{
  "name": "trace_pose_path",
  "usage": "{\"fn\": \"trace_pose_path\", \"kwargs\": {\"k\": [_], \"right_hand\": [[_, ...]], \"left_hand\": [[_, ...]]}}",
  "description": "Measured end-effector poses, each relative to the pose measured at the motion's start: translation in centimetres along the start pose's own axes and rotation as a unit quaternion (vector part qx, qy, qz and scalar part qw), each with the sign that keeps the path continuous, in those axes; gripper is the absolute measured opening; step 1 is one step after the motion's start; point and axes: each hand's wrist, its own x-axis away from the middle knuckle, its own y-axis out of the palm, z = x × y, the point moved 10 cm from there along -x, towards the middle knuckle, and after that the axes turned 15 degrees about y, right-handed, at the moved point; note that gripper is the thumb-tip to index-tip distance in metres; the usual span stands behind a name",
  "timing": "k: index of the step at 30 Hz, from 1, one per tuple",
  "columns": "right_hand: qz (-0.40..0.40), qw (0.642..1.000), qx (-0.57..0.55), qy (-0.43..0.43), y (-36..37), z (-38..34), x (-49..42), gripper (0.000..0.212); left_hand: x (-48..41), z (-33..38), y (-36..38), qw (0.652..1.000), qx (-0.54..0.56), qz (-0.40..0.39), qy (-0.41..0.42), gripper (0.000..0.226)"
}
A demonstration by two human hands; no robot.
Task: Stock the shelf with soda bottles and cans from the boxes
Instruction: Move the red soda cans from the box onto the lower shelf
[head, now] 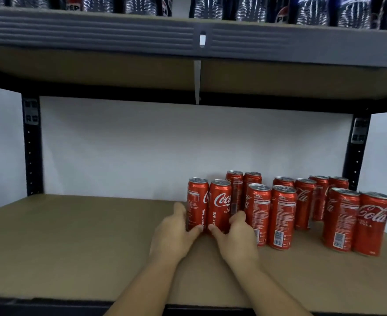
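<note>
Two tall red cola cans stand side by side on the brown shelf board [74,236], upright and touching. My left hand [176,231] grips the left can [196,201] near its base, thumb in front and fingers round its left side. My right hand [236,236] grips the right can [218,204] the same way from the right. Both forearms reach in from the bottom edge. Several more red cans [281,215] stand in loose rows to the right, reaching almost to the right post.
The shelf above [119,33] carries several dark cola bottles [311,10]. Black uprights stand at the left [31,144] and right [357,147]. A white wall closes the back. Bare brown board stretches left of the cans.
</note>
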Motion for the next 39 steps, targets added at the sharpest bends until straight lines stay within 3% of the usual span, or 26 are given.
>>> {"fn": "trace_pose_path", "kwargs": {"k": [4, 8, 14, 25, 39], "right_hand": [[0.022, 0.999, -0.020, -0.016, -0.8, -0.5, 0.4, 0.039], [0.022, 0.999, 0.003, -0.030, -0.7, -0.7, 0.5, 0.019], [0.013, 0.998, 0.050, -0.037, -0.1, -0.9, 0.4, 0.003], [-0.024, 0.988, 0.140, -0.053, 1.7, -0.7, 0.1, 0.035], [-0.043, 0.970, 0.225, -0.079, 3.5, -0.5, -0.6, 0.039]], "left_hand": [[0.1, 0.2, -0.9, 0.999, 0.016, 0.038, 0.018, 0.031], [-0.1, 0.2, 0.5, 0.999, 0.019, -0.009, 0.048, 0.010], [-0.2, 0.5, 1.6, 0.995, 0.001, -0.067, 0.074, 0.019], [0.4, 0.8, 2.4, 0.981, -0.083, -0.168, 0.041, 0.052], [0.5, 0.8, 2.7, 0.974, -0.113, -0.192, 0.040, 0.053]]}}
